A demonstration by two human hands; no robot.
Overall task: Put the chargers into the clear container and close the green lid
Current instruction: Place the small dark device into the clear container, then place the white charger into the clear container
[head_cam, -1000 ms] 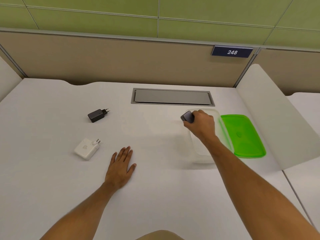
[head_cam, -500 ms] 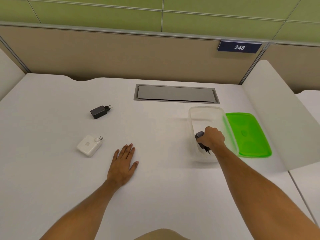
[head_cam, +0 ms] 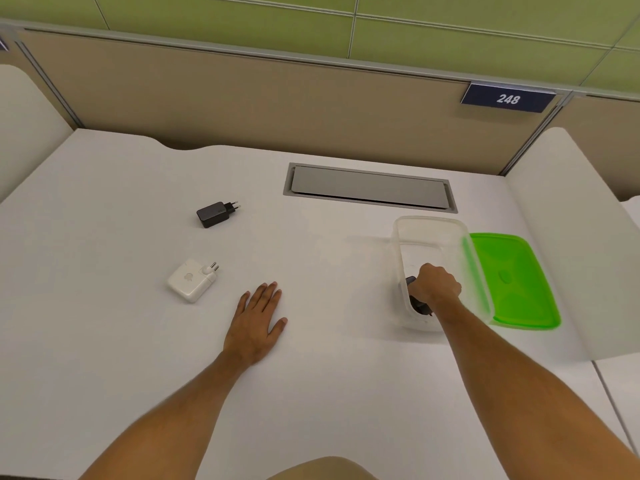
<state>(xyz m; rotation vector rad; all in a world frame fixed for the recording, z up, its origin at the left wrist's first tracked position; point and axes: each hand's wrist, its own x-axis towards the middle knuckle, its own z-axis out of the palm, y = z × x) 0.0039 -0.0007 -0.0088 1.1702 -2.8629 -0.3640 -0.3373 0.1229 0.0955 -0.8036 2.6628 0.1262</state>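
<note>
My right hand (head_cam: 437, 285) is down inside the clear container (head_cam: 429, 225), closed around a dark charger (head_cam: 417, 299) that shows below my fingers near the container's near end. The green lid (head_cam: 516, 282) lies flat on the desk right beside the container. A black charger (head_cam: 214, 213) lies at the far left of the desk, prongs pointing right. A white charger (head_cam: 192, 280) lies nearer, left of my left hand (head_cam: 258, 322), which rests flat on the desk with fingers spread and holds nothing.
A grey cable hatch (head_cam: 369, 187) is set into the desk behind the container. Beige partition walls close the back, and white curved dividers (head_cam: 561, 244) stand at the right and left. A sign (head_cam: 507, 98) reads 248.
My right hand carried the dark charger from above the container's far left rim down into the container's near end. My left hand stayed flat on the desk.
</note>
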